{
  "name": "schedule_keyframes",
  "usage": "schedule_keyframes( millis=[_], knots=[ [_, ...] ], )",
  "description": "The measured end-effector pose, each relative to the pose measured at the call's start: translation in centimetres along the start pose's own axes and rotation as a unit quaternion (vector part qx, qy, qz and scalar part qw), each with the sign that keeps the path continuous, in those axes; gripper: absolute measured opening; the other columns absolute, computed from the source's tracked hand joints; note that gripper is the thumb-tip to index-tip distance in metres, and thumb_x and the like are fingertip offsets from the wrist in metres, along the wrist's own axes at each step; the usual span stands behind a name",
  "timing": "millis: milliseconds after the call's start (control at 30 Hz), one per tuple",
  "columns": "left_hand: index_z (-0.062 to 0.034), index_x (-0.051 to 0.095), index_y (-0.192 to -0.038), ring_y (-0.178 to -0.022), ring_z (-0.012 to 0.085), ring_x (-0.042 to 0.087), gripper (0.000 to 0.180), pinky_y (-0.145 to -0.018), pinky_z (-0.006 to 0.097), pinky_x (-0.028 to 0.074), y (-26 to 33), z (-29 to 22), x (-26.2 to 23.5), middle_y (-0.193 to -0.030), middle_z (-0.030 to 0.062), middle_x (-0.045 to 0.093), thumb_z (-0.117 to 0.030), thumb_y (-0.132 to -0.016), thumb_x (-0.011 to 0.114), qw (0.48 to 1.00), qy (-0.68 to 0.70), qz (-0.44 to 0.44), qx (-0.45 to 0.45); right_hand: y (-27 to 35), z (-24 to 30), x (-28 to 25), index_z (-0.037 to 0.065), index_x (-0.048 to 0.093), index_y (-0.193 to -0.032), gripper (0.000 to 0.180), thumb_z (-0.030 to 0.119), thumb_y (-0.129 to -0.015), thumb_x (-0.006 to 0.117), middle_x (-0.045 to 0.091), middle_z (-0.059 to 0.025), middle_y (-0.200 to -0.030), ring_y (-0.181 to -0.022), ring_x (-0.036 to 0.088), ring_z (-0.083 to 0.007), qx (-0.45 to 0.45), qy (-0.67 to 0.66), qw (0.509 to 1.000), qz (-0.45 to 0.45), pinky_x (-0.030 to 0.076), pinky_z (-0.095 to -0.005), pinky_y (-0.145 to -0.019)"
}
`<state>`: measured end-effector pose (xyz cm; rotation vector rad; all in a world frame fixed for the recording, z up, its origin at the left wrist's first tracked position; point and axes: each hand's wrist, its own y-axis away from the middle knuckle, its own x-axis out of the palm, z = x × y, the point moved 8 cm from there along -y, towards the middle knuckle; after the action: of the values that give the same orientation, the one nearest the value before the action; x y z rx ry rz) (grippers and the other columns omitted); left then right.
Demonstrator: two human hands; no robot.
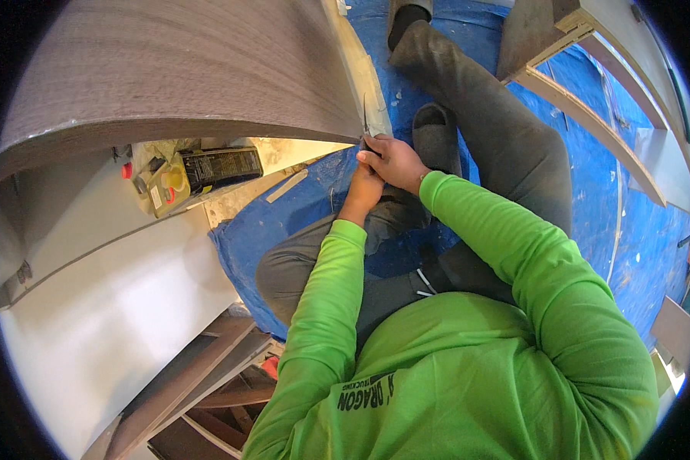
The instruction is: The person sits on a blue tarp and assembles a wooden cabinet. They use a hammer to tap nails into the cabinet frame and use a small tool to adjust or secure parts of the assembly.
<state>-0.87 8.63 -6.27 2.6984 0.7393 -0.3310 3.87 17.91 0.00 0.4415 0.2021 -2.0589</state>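
Note:
Both my hands meet at the near right corner of a large brown wood-grain panel [199, 69]. My right hand [395, 161] is closed, its thumb and fingers pinched at the corner. Just below and against it, my left hand [366, 186] is closed too, its fingers partly covered by the right. A thin dark pointed piece [365, 116] sticks up from between the fingers beside the panel's edge. It is too small to tell its kind, or which hand bears more of it.
A blue tarp [652, 245] covers the floor under my bent legs. Left of me lie a white panel [123, 284], a yellow container [163, 188] and a black can [222, 167]. Wooden frame parts [590, 115] stand at the right, with brown boards [199, 376] at the lower left.

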Motion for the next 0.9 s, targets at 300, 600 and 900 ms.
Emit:
schedule_keyframes(
  millis=[300,600,900],
  knots=[
    [-0.0019,0.049,-0.126,-0.107,0.0279,0.061,0.036,-0.088,0.037,0.05,-2.5,1.2,1.2,-0.116,0.0161,0.061,-0.016,-0.094,0.059,0.994,0.092,-0.055,0.014,-0.2,-0.1,0.0,-0.007,0.062,-0.117,0.047,0.034,-0.093,0.062,0.063,-0.0261,-0.11,-0.104,0.061,-0.0423,-0.028,0.0,1.0,-0.005,0.049,-0.0417,-0.092],
    [-0.0048,0.05,-0.125,-0.11,0.0297,0.058,0.039,-0.091,0.041,0.047,-3.1,2.1,0.4,-0.118,0.0159,0.06,-0.024,-0.093,0.062,0.995,-0.005,-0.062,0.071,-0.5,0.1,0.3,-0.007,0.061,-0.119,0.05,0.035,-0.093,0.062,0.063,-0.0277,-0.109,-0.103,0.061,-0.0432,-0.023,0.012,1.0,0.002,0.049,-0.0427,-0.091],
    [-0.0035,0.055,-0.119,-0.104,0.031,0.062,0.036,-0.085,0.042,0.05,-3.1,3.8,0.5,-0.111,0.0178,0.064,-0.025,-0.091,0.063,0.988,-0.07,-0.096,0.099,-1.3,-0.5,0.1,-0.004,0.064,-0.115,0.046,0.036,-0.092,0.062,0.063,-0.0274,-0.107,-0.101,0.061,-0.0441,-0.001,0.01,1.0,0.007,0.049,-0.0443,-0.089]
  ],
)
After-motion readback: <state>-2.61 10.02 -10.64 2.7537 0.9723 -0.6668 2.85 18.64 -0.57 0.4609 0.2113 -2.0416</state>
